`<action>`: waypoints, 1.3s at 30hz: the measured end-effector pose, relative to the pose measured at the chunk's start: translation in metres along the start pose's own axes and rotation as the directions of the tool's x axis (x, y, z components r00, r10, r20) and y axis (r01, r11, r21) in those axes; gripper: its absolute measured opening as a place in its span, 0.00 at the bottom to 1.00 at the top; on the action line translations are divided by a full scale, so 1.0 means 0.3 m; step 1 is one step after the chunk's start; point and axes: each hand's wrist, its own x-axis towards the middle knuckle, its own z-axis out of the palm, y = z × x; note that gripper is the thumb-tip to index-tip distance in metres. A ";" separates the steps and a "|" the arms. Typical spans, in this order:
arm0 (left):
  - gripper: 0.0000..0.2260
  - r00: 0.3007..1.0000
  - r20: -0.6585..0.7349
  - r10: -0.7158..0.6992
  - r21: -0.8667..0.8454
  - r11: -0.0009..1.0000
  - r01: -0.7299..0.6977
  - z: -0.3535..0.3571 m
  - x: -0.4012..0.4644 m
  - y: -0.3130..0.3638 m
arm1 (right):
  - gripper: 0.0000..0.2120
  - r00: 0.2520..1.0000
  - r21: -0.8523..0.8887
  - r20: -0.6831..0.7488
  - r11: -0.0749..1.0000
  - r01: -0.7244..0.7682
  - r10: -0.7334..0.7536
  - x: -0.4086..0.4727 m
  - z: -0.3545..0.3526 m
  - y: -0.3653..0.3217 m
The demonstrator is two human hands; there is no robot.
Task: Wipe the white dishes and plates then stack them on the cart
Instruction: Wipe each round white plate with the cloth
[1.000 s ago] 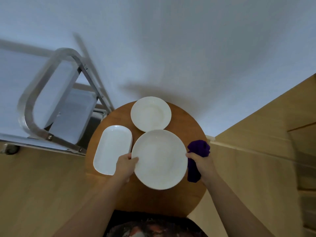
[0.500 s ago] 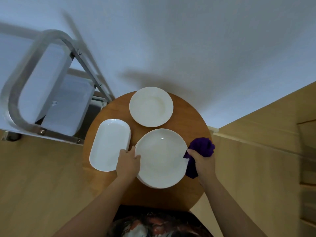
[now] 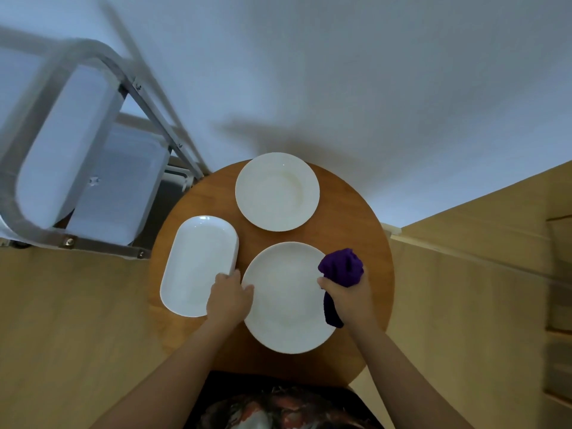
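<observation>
Large round plate (image 3: 286,300) lies nearest on the round wooden table (image 3: 356,218), left hand (image 3: 228,297) pinching its rim, right hand (image 3: 349,294) clutching one purple cloth (image 3: 340,269). Best: steady the rim, wipe in circles. Beyond: one oblong dish (image 3: 198,264), one smaller round plate (image 3: 277,191), one metal cart (image 3: 83,162).

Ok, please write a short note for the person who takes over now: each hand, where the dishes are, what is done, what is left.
Left hand: grips the left rim of the large round plate.
Right hand: holds the purple cloth at that plate's right rim.
All three dishes are on the round wooden table: large plate nearest, oblong dish to its left, smaller round plate at the far side.
Cart stands left of the table; no dish shows on it.
Done: nothing stacked.
Left: wipe the dishes, stack them on the cart.
</observation>
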 end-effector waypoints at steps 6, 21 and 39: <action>0.12 1.000 0.014 0.002 -0.335 0.942 0.003 -0.103 0.219 0.173 | 0.30 0.998 -0.034 0.040 0.999 0.042 -0.041 0.059 0.084 -0.067; 0.09 0.910 0.298 -0.287 -0.553 0.725 0.410 -0.098 0.492 0.268 | 0.26 0.990 -0.171 0.077 0.976 0.133 -0.122 0.249 0.227 -0.192; 0.21 0.957 0.281 -0.076 -0.945 0.153 0.289 -0.197 0.360 0.267 | 0.33 0.982 -0.030 -0.072 0.984 0.174 -0.175 0.110 0.099 -0.262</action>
